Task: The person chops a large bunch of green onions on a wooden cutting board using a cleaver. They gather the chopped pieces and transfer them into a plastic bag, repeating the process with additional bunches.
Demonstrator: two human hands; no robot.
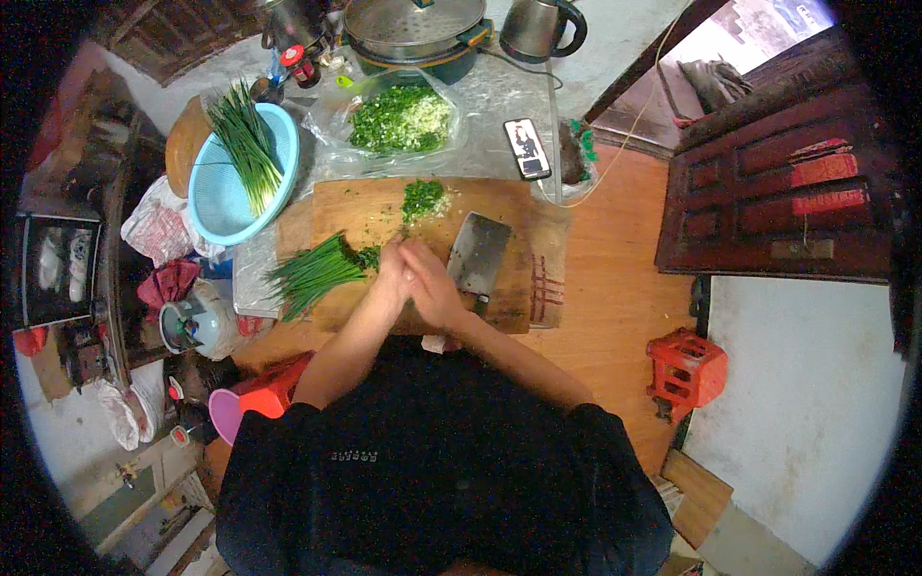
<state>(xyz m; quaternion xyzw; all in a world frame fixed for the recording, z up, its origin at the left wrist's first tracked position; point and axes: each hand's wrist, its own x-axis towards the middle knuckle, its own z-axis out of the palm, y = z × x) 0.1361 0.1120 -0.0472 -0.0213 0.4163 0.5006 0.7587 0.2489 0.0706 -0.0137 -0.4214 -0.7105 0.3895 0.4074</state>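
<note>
My left hand (393,266) and my right hand (431,279) are pressed against each other above a wooden cutting board (403,317). The palms face inward, so anything between them is hidden. To the right of my right hand lies a cleaver (478,252), flat, its dark handle (480,305) toward me. A bundle of green chives or scallions (317,273) rests left of my left hand, cut ends toward the hands. Some chopped dark greens (368,257) sit between the bundle and my left hand. Beyond my fingertips is a small heap of chopped greens (422,199) with pale bits.
Behind the board, a clear plastic bag (450,133) holds chopped greens. A blue basket (209,216) with whole stalks stands at the left. A lit phone (527,149), an electric pan (414,32), a kettle (533,30) and a red-lidded jar (300,66) share the table.
</note>
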